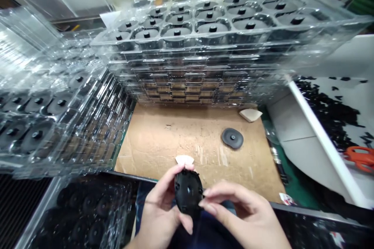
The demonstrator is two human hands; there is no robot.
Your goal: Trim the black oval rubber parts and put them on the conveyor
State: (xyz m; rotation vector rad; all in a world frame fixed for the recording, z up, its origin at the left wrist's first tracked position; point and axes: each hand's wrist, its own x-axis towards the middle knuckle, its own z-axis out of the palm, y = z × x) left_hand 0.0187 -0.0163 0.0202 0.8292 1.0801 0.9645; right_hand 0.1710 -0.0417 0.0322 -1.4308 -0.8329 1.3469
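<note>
My left hand (163,206) is closed around the edges of a black oval plastic shell (188,190). The shell is tilted up, its hollow inner side facing me, with small posts along the rim. At the shell's right edge, the thumb and fingertips of my right hand (239,210) are pinched together; whatever is between them is too small to make out. Just beyond my left fingertips is a white fan-shaped piece (184,160). A dark grey oval part (232,138) with a small central stub lies flat on the cardboard (157,132), farther right.
Stacked clear plastic trays (204,52) holding dark oval parts stand at the back. More trays (67,113) rise at the left. A white bin (318,124) at right contains small black pieces (330,101) and orange-handled scissors (360,158). Another pale wedge (250,115) lies near the back trays.
</note>
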